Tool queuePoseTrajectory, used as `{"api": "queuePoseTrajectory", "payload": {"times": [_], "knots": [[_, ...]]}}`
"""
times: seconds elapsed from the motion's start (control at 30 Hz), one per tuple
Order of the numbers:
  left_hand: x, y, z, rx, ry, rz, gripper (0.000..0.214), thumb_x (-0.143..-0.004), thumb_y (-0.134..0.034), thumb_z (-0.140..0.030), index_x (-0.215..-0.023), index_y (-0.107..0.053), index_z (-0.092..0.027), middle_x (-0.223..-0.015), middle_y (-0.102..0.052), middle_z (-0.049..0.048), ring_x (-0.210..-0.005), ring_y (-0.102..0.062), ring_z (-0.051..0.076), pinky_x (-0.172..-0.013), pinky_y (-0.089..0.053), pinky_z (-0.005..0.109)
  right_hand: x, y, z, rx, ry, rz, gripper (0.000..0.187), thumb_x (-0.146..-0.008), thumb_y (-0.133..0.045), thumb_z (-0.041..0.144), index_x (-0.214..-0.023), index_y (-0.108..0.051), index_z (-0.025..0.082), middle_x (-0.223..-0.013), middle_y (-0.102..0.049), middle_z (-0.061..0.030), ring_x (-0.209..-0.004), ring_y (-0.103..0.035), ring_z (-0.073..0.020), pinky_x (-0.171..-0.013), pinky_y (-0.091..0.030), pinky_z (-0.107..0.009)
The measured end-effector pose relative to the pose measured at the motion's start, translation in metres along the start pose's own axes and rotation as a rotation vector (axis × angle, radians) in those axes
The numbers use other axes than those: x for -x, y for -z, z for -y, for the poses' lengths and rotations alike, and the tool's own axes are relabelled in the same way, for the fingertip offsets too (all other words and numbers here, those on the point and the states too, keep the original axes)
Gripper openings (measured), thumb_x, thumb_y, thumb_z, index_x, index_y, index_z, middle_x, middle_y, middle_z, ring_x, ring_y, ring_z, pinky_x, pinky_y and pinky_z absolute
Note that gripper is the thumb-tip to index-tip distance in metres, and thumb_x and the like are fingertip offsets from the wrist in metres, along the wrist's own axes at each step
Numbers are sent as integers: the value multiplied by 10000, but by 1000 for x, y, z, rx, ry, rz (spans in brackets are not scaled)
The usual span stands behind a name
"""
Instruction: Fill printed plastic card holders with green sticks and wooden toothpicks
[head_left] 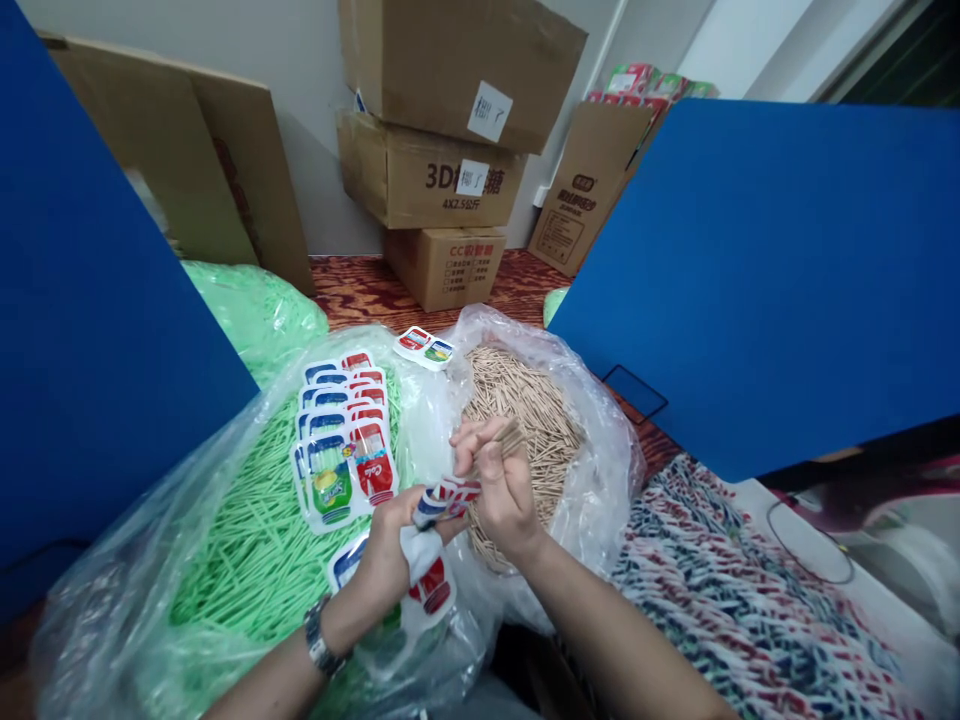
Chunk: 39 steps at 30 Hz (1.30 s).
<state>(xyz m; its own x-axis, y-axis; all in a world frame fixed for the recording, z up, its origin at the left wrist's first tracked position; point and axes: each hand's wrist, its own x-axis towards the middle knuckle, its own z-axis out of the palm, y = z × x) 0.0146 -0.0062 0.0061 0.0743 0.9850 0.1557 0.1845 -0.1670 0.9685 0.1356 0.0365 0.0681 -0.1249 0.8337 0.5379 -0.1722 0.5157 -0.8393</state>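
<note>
My left hand [384, 553], with a watch on its wrist, is closed around a bottle-printed packet [442, 498] in red, white and blue, bent in its grip. My right hand [504, 492] pinches a small bundle of thin brown sticks [511, 436] just above the packet's top end. Beyond that hand an open clear bag holds a heap of brown sticks [551, 440]. To the left, green sticks [247, 540] fill another clear bag. Overlapping cola and lemon-lime packets [330, 480] lie on them. Another packet [433, 590] lies partly hidden under my left forearm and hand.
Stacked cardboard boxes [450, 180] stand against the back wall. Blue panels flank me, one on the left [97, 330] and one on the right [772, 280]. A pile of red, white and blue packets [720, 590] spreads at right. One packet [424, 347] lies between the bags.
</note>
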Motion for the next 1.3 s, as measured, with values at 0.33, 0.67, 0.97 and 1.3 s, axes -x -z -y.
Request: {"api": "queuePoseTrajectory", "payload": {"times": [0.33, 0.67, 0.97, 1.3], "knots": [[0, 2, 0, -85, -12, -10, 123, -732, -689, -235, -727, -614, -137, -700, -606, 5, -632, -537, 150, -599, -453, 240, 0, 0, -5, -18, -34, -63, 187, -952, -363, 327, -831, -466, 228, -670, -510, 10, -820, -539, -175, -919, -368, -409], [0, 2, 1, -131, -47, -45, 135, -736, -677, -226, -678, -581, -151, -661, -585, -11, -610, -538, 148, -579, -440, 241, 9, 3, -7, 104, -100, -71, 217, -943, -359, 415, -888, -483, 245, -780, -599, -32, -1026, -517, -212, -928, -369, -426], [-1, 3, -1, -169, -62, -22, 115, -741, -679, -222, -714, -601, -143, -690, -597, 1, -622, -544, 153, -597, -438, 250, 11, 2, -12, 46, -160, -66, 220, -946, -358, 416, -892, -482, 241, -781, -603, -35, -1040, -519, -205, -881, -412, -390], [-3, 11, -7, -174, -91, -69, 222, -752, -674, -226, -626, -501, -165, -616, -468, -41, -564, -452, 112, -527, -358, 213, 19, 15, -9, 124, -147, 132, 299, -914, -427, 447, -1136, -445, 247, -1345, -420, -106, -1272, -379, -240, -896, -467, -405]]}}
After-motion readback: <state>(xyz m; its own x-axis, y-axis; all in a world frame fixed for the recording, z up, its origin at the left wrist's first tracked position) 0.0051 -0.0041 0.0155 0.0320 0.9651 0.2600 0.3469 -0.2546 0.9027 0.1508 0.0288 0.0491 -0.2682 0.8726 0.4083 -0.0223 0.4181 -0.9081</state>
